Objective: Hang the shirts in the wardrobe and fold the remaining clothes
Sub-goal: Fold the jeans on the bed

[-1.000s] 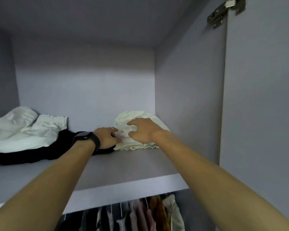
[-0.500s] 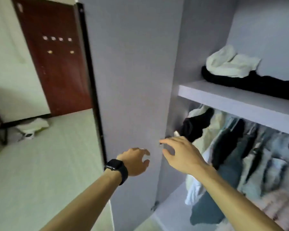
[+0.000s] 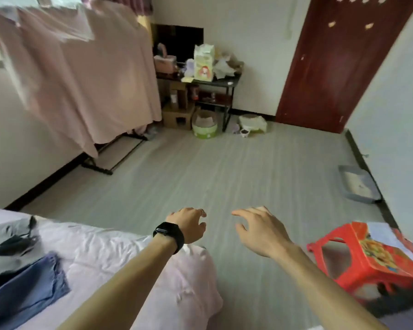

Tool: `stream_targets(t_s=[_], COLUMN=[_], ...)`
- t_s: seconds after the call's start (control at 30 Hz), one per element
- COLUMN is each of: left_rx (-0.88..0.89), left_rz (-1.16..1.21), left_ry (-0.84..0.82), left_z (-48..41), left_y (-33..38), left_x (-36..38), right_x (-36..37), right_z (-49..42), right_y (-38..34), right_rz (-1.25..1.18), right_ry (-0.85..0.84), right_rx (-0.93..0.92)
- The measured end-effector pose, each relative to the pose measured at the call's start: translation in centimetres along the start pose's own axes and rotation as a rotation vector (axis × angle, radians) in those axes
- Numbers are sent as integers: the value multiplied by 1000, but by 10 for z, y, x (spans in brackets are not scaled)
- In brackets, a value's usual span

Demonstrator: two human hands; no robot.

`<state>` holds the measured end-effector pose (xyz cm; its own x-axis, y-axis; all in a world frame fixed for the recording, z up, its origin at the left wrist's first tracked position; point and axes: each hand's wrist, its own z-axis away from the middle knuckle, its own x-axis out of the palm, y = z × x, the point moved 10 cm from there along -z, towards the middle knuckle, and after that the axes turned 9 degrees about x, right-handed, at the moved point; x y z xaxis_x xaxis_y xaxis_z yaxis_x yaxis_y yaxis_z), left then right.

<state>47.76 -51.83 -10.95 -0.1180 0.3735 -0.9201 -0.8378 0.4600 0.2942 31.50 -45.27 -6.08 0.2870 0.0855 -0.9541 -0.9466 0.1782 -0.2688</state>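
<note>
Left hand (image 3: 188, 225) and right hand (image 3: 262, 231) — both empty, fingers loosely spread, over the floor (image 3: 224, 175). Blue garment (image 3: 26, 289) and grey garment (image 3: 7, 246) lie on bed (image 3: 110, 248) — lower left.

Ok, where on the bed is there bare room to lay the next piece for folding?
Bare sheet runs from the blue garment right to the bed corner. The bed's left side is crowded: a grey garment lies beside the blue one.

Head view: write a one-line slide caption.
Empty left hand and right hand hover over the floor beside the bed, where blue clothes and grey clothes lie.
</note>
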Motion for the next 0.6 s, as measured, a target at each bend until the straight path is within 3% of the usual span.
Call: stream_targets(t_s=[0.27, 0.33, 0.6], left_rx=[-561, -641, -1283], left_rz=[153, 177, 331], left_ry=[133, 150, 252], left_z=[33, 45, 167], left_y=[-248, -274, -409], left_x=[-34, -31, -3], right_x=[70, 85, 196], right_z=[-182, -206, -255], right_y=[-206, -234, -465], right_rz=[103, 114, 262], right_ry=[-183, -203, -349], right_rx=[-464, -536, -1124])
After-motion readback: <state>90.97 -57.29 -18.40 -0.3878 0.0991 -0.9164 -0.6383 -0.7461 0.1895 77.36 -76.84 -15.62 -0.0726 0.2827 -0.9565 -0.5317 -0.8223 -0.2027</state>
